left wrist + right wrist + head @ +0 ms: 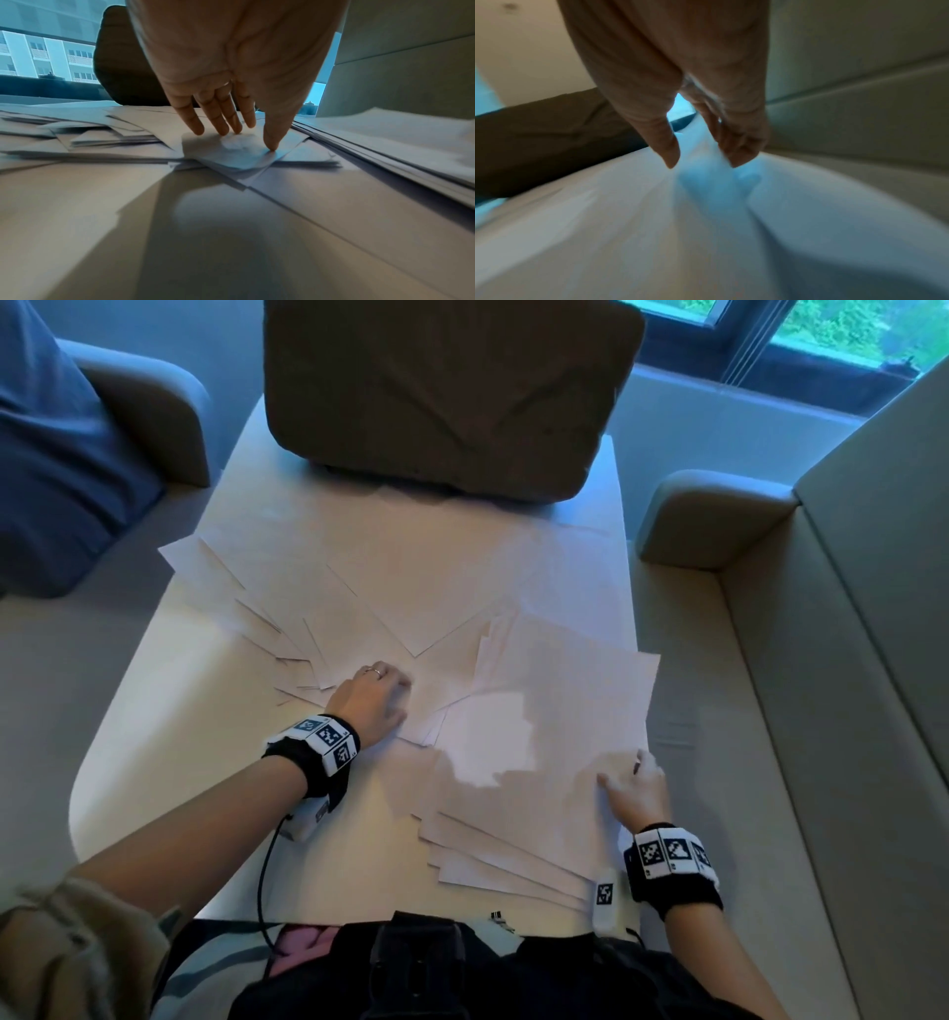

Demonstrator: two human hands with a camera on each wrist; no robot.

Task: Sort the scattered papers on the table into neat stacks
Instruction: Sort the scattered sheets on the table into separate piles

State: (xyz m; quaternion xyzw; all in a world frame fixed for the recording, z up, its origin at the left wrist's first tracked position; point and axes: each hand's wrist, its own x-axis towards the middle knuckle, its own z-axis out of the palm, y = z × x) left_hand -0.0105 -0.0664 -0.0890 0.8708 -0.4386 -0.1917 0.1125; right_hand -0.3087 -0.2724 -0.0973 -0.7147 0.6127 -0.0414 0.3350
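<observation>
Pressing papers [462, 588], apparently both hands.

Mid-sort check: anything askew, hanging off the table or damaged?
Yes. The papers lie fanned at clashing angles, not stacked. The sheets under the right hand overhang the table at its right edge. No tears visible.
</observation>
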